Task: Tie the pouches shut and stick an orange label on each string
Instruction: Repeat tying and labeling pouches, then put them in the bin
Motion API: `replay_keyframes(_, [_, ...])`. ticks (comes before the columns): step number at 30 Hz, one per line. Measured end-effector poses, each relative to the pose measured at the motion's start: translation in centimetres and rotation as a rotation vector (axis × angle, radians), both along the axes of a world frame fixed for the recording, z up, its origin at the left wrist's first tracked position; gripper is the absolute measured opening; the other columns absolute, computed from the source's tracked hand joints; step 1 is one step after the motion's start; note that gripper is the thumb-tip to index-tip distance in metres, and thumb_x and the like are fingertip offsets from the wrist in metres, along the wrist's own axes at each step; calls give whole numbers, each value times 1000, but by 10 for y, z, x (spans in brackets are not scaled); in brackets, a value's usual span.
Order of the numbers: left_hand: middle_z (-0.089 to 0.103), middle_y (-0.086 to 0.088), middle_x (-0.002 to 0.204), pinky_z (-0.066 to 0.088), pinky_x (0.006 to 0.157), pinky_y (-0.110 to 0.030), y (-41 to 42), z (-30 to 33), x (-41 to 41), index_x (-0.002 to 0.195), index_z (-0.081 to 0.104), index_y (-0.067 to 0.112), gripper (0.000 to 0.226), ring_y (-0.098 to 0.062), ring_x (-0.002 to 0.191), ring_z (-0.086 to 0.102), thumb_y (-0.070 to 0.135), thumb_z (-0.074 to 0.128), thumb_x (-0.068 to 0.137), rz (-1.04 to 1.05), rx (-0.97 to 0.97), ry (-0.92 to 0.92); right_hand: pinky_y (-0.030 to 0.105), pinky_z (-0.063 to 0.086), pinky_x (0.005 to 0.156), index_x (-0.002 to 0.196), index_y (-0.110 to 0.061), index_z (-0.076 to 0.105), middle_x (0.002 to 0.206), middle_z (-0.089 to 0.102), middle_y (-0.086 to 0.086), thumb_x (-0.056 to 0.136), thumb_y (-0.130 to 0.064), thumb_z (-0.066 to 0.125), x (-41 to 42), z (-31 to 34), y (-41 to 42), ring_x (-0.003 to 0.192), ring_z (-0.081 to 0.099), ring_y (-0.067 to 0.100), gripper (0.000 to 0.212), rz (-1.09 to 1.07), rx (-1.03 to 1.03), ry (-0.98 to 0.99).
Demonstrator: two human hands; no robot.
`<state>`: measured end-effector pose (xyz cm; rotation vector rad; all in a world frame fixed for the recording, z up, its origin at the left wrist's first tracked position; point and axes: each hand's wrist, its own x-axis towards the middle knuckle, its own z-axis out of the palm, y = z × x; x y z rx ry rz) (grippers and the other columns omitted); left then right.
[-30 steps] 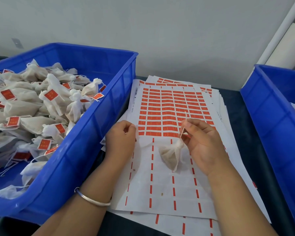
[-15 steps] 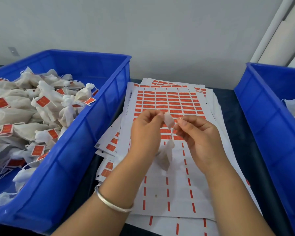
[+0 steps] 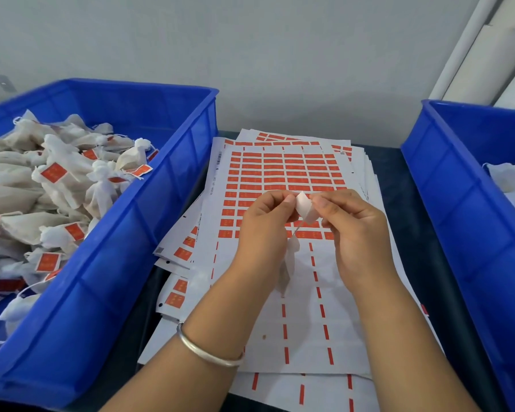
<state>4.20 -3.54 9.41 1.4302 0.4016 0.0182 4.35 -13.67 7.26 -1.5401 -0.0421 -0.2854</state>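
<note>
Both my left hand (image 3: 265, 224) and right hand (image 3: 351, 230) now pinch the label (image 3: 305, 208) higher above the sheets (image 3: 304, 328), pouch (image 3: 289, 263) dangling below.

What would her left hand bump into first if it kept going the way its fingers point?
Probably the right hand: the left hand points right, across the folded label both hands pinch. Depth is hard to judge.
</note>
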Motion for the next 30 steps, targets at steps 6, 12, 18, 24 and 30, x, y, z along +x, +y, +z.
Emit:
replay_keyframes(6, [66,9,80,46,97,-37,0,2,-1,74,61,30,20,-14,85,65,20,57,91,-36,-32,33,41,51,97,76,-38,72,97,70,-17,84,-27,68,2,-2,0,100,65,11,13,-41,32,19])
replay_keyframes(12, [70,6,82,42,102,-39,4,-1,-1,81,63,24,16,-14,84,68,16,54,92,-115,-78,49,41,52,95,80,-34,71,95,71,-18,85,-27,68,4,-3,-2,99,66,13,9,-85,53,51])
replay_keyframes(18, [72,-4,95,50,89,-26,8,-5,-5,92,63,14,16,-19,81,71,13,47,96,-264,-104,3,40,53,93,84,-33,70,98,71,-15,86,-27,68,5,-2,-3,99,67,15,6,-105,67,78])
replay_keyframes(24, [69,-3,86,52,82,-27,12,-8,-10,86,66,14,22,-17,73,66,4,48,94,-318,-89,-75,39,54,91,81,-35,70,90,71,-22,86,-29,68,6,-3,-5,96,68,13,8,-111,69,83])
replay_keyframes(30, [71,1,76,54,79,-29,7,-4,-8,77,72,17,18,-15,74,65,16,60,89,-203,-80,-32,42,53,94,79,-34,70,92,72,-19,86,-28,68,6,-3,-6,98,68,15,9,-70,79,79])
